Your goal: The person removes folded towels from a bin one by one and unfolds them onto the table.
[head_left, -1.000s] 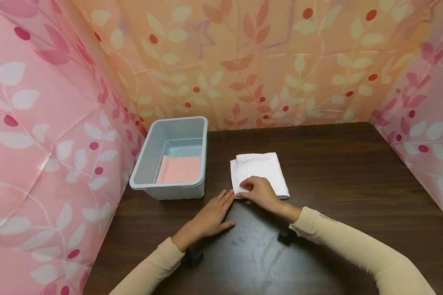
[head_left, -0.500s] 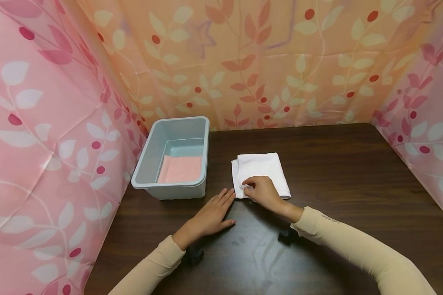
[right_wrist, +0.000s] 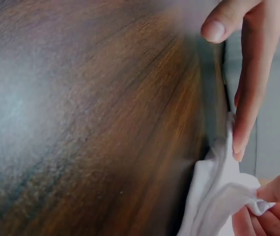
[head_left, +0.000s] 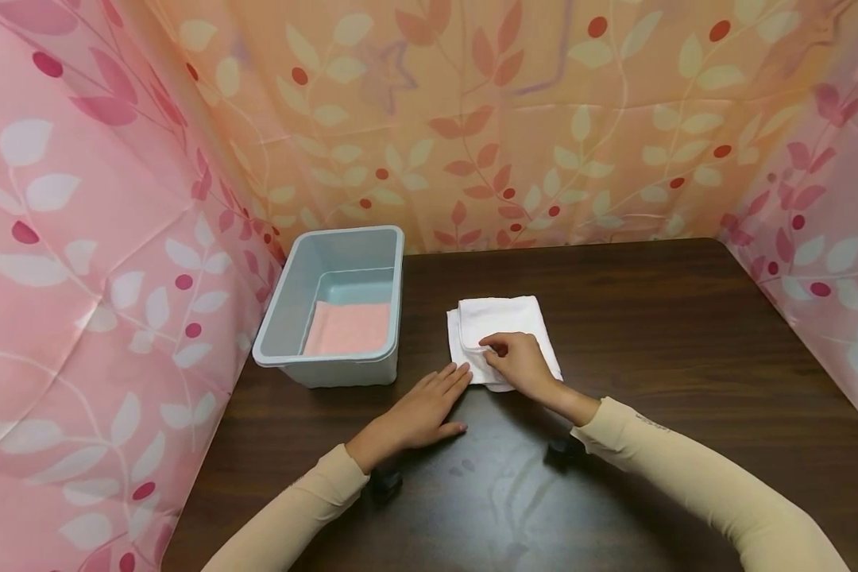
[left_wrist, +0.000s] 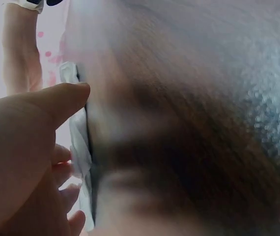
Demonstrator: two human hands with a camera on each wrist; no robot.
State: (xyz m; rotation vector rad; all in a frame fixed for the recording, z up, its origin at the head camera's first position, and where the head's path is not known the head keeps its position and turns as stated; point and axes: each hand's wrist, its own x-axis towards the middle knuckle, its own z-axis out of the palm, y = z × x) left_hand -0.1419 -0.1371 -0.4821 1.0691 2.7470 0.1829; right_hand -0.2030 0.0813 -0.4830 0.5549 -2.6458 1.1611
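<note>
White folded terry cloth is sitting near the middle of the dark brown wooden table, at about 3 o'clock from the pale blue plastic bin, which is holding a flat pink cloth.

Going big to small: the table is looking pretty slick, so the whole bundle could be sliding instead of folding if that corner gets tugged sideways.

Right hand is pinching the near-left corner of the cloth between thumb and fingertips, and the grab is looking like only the top layer, so the stack might be peeling apart.

Left hand is lying flat at 7 o'clock from the cloth, fingers straight, fingertips just touching its edge. That's barely anchoring anything, so I'm thinking the fold could be going crooked.
</note>
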